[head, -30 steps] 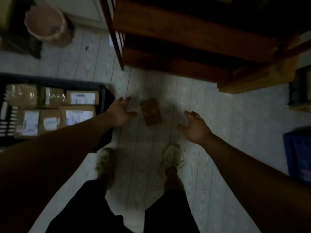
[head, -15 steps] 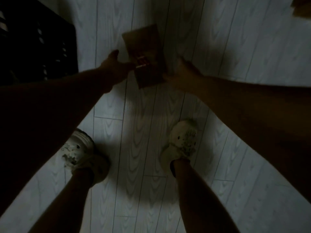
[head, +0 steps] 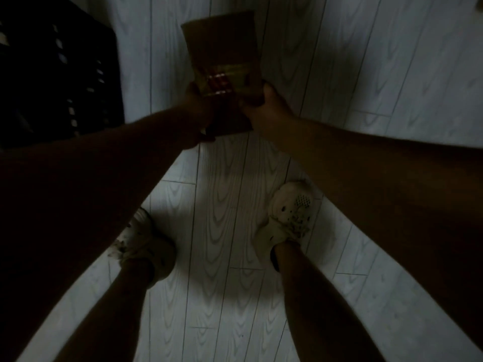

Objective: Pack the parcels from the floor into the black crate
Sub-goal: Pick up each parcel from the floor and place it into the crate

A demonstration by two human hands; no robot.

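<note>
A flat, rectangular brown cardboard parcel (head: 222, 48), with a glossy strip of tape catching the dim light across its face, sits between the person's two hands. The left hand (head: 200, 111) has its fingers wrapped round the near left corner. The right hand (head: 266, 108) clasps the near right corner, thumb lying up along the edge. The parcel's far end sticks out beyond both hands. Whether it is clear of the pale wood-grain plank floor (head: 339, 74) is hard to judge in this gloom.

Off to the left of the left hand stands the black slotted plastic crate (head: 60, 74), well apart from the parcel. Behind the hands, nearer the body, are two scuffed white perforated clogs (head: 290, 215).

Half a second ago the hands lay loosely against the parcel's sides; a second ago they were spread open, apart from it. Now both have closed on it.
</note>
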